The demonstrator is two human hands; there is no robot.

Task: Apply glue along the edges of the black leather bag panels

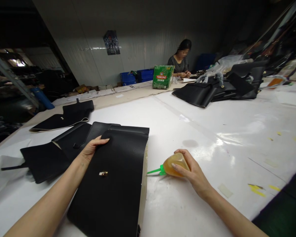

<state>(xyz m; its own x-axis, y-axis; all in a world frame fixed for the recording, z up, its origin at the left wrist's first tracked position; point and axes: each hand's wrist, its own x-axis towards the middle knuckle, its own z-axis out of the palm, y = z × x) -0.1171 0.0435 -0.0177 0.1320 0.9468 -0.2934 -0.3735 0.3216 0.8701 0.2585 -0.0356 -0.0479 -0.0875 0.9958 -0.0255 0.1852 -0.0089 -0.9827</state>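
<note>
My left hand (95, 146) grips the upper left edge of a black leather bag panel (120, 158), thumb on top and the other fingers hidden beneath. A small gold clasp (103, 173) sits on the panel's face. Along its right side runs a pale edge (144, 179), shiny near the top. In my right hand (189, 166) is a squeeze bottle (175, 164) of amber liquid, lying on its side. Its green nozzle (155, 171) points left, with the tip at or very near that pale edge; contact is hard to tell.
More black leather pieces (46, 158) lie to the left, and a pile of black bags (207, 90) is at the back right. A green carton (163, 77) stands near a seated person (179, 62). Yellow scraps (256, 190) dot the white table (212, 131).
</note>
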